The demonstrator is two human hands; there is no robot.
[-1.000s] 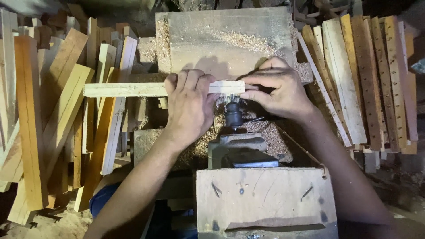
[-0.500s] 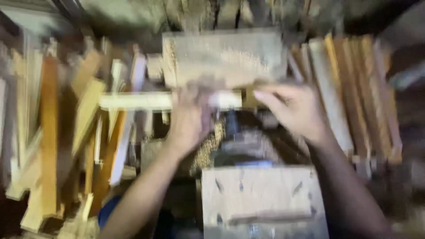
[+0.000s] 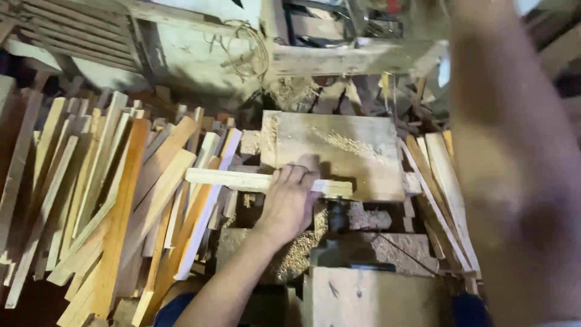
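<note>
My left hand (image 3: 289, 203) is closed over a pale wooden strip (image 3: 233, 179) that lies crosswise at the front edge of a sawdust-covered wooden work board (image 3: 357, 154). The strip's right end sits over a dark machine spindle (image 3: 336, 219). My right forearm (image 3: 517, 163) is raised, large and blurred, along the right side of the head view. Its hand is above the top edge and hidden.
A big heap of wooden slats (image 3: 103, 194) leans at the left. More slats (image 3: 439, 181) stand at the right of the board. A wooden block (image 3: 375, 297) is in front of the machine. A wooden beam (image 3: 357, 57) and coiled wire (image 3: 242, 48) are behind.
My right hand has let go of the strip's right end and lifted up out of view. The camera has tilted up, showing the beam behind. My left hand still holds the strip.
</note>
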